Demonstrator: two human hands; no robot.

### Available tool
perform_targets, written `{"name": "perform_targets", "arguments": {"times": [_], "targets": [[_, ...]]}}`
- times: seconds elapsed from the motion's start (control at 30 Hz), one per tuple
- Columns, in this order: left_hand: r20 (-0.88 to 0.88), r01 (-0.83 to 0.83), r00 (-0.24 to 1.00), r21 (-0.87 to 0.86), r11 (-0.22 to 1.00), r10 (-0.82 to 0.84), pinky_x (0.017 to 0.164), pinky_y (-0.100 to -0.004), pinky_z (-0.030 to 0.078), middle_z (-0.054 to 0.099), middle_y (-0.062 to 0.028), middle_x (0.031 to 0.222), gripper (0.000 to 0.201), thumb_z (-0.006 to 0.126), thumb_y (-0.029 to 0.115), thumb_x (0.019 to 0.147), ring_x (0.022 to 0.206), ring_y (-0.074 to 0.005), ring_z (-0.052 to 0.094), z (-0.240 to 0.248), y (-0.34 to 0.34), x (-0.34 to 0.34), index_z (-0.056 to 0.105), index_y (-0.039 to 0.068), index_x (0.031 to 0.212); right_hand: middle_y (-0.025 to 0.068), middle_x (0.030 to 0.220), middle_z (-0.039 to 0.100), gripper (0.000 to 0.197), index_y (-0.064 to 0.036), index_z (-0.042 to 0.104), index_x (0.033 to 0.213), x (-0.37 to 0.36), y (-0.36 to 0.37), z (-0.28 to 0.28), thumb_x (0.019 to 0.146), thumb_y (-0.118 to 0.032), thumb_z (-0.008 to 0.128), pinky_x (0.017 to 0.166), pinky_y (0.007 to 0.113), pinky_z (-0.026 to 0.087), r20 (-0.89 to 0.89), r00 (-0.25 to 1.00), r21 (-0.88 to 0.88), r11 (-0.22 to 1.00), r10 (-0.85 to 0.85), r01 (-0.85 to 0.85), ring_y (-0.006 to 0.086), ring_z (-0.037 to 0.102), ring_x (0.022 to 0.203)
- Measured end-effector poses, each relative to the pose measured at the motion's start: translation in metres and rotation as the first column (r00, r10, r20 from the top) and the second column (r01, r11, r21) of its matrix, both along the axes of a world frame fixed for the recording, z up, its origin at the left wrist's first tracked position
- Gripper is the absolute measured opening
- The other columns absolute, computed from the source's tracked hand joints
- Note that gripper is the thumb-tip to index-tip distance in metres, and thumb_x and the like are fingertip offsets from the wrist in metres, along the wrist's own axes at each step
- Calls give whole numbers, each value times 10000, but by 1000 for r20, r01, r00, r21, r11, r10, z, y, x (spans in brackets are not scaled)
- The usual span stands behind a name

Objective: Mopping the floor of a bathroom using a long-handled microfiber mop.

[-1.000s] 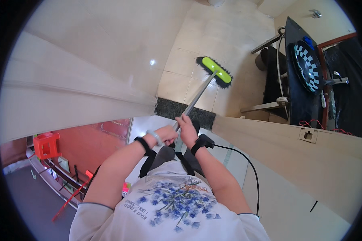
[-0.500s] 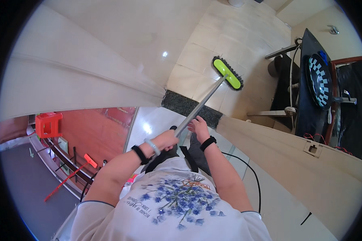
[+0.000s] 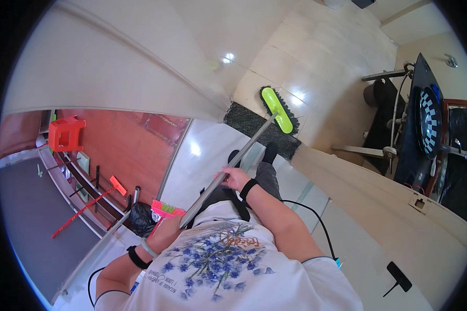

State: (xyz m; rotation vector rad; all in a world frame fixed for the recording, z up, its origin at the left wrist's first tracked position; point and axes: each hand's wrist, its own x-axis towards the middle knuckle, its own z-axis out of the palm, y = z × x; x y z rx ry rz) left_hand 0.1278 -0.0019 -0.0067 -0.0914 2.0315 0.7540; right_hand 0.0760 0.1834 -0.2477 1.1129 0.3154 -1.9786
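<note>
Broom (image 3: 246, 149) — green head (image 3: 276, 106) ahead of both grips, beside dark sill (image 3: 244, 118). Right grip (image 3: 235, 178) wraps the pole; left grip (image 3: 166, 231) at its near end, fingers hidden, clasp unclear. Likely light, stiff, maybe slick — hold mid-pole plus end.

Holds left arm (image 3: 118, 273) bent out to the left, close alongside the torso (image 3: 218, 262). Rests left hand (image 3: 166, 230) low and near the waist, closed in a grip, with fingers mostly hidden from view. Reaches right arm (image 3: 277, 217) forward and inward from the right shoulder, visibly less bent than the left. Places right hand (image 3: 235, 178) farther ahead, before the body's middle, curling fingers inward. Stands with feet (image 3: 269, 152) slightly apart.
</note>
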Motion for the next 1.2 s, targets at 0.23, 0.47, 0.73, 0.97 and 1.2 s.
{"name": "perform_targets", "arguments": {"times": [0.23, 0.47, 0.73, 0.97, 1.2], "targets": [[194, -43, 977, -237, 971, 91, 629, -352, 414, 549, -238, 752, 278, 570, 208, 725, 737, -335, 550, 22, -35, 48, 498, -41, 826, 164, 830, 545, 194, 18, 443, 908, 19, -40, 16, 827, -158, 442, 742, 432, 440, -185, 913, -75, 921, 364, -383, 298, 545, 832], [501, -555, 764, 187, 811, 407, 652, -263, 407, 564, -145, 794, 314, 541, 204, 760, 765, -157, 529, 16, -21, 29, 499, -44, 949, 158, 804, 553, 179, -6, 437, 875, 10, -43, 8, 810, -168, 477, 732, 421, 446, -176, 887, 14, 902, 427, -432, 295, 547, 851], [365, -258, 908, 97, 961, 207, 476, -257, 397, 504, -57, 571, 188, 466, 149, 736, 502, -112, 467, -66, 4, -5, 487, -17, 822, 143, 734, 500, 129, 34, 431, 836, -21, -22, 1, 773, -67, 481, 649, 443, 456, -93, 994, 38, 998, 51, -47, 284, 538, 673], [187, -331, 938, 230, 915, 292, 329, -255, 332, 424, -34, 457, 151, 473, 112, 717, 337, -117, 414, -100, 86, -62, 420, -22, 763, 103, 634, 480, 50, 11, 441, 749, -89, 56, -22, 767, -35, 446, 579, 359, 464, -190, 978, 251, 959, -81, 129, 226, 503, 583], [138, -221, 970, 164, 961, 199, 371, -255, 352, 440, -37, 505, 161, 482, 116, 716, 398, -113, 431, -69, 39, -45, 438, -6, 810, 121, 732, 501, 84, 47, 456, 796, -61, 31, -1, 755, -21, 484, 642, 398, 472, -229, 972, 70, 995, -49, 67, 250, 530, 666]]}}
